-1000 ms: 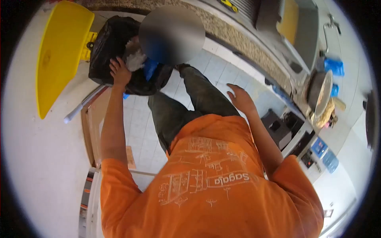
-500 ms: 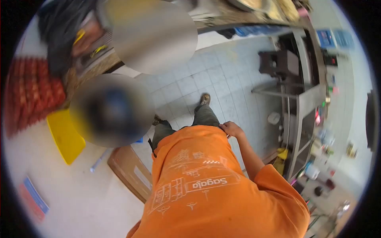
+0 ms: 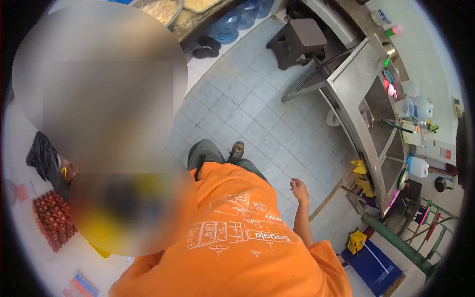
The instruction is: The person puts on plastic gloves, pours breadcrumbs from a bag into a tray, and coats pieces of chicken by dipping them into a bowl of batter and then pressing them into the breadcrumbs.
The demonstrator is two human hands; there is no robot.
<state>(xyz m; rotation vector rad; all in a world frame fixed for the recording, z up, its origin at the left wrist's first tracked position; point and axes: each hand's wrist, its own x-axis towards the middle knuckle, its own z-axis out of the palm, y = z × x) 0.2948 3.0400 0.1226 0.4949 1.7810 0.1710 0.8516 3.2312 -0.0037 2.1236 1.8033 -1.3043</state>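
A person in an orange shirt [image 3: 237, 242] is seen from above, standing on a grey tiled floor [image 3: 247, 114]. The right hand [image 3: 299, 189] hangs at the side, loosely curled and holding nothing, with bare tiles nearest it. The left hand is hidden behind a blurred patch, so its grip cannot be told. Farther right stands a steel sink unit [image 3: 363, 99]. Beyond, a dark stool [image 3: 297, 39] sits near water jugs [image 3: 227, 27].
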